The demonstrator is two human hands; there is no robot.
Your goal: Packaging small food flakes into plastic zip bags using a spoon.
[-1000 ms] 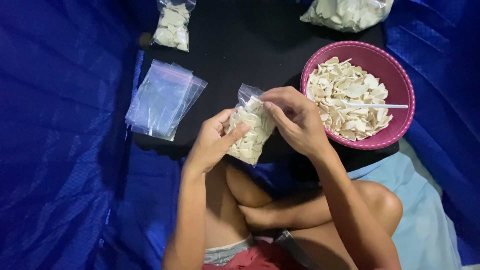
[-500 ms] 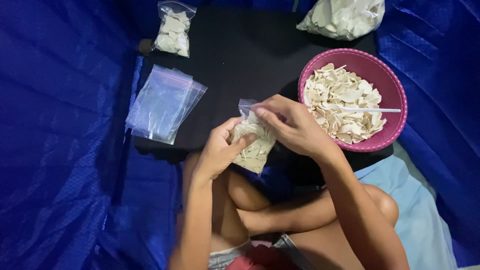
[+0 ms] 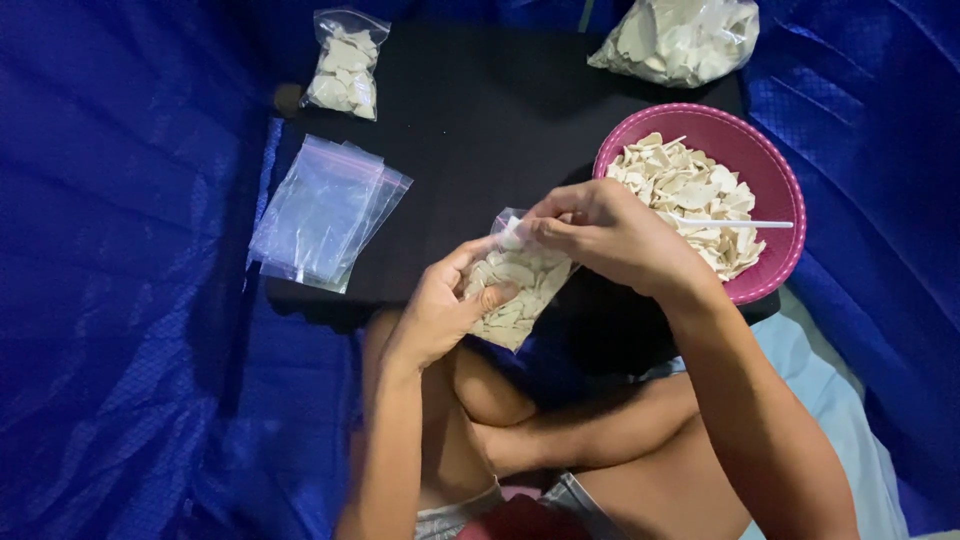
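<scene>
One filled bag lies sealed at the far left of the black table, and a bigger sack of chips sits at the far right edge. The pink bowl on the right holds plenty of pale chips with a white stick laid across them, and a stack of empty bags waits at the left, so by the look of it the packing is early on: one bag finished, one in hand, many left.

The bag in hand is over the near edge of the table, above the crossed legs, and looks full. The left hand cradles it from below, thumb pressed on its front. The right hand comes in from the right, wrist bent, fingertips pinched tight on the bag's top strip (seemingly pressing the seal closed; how much is shut cannot be told).
</scene>
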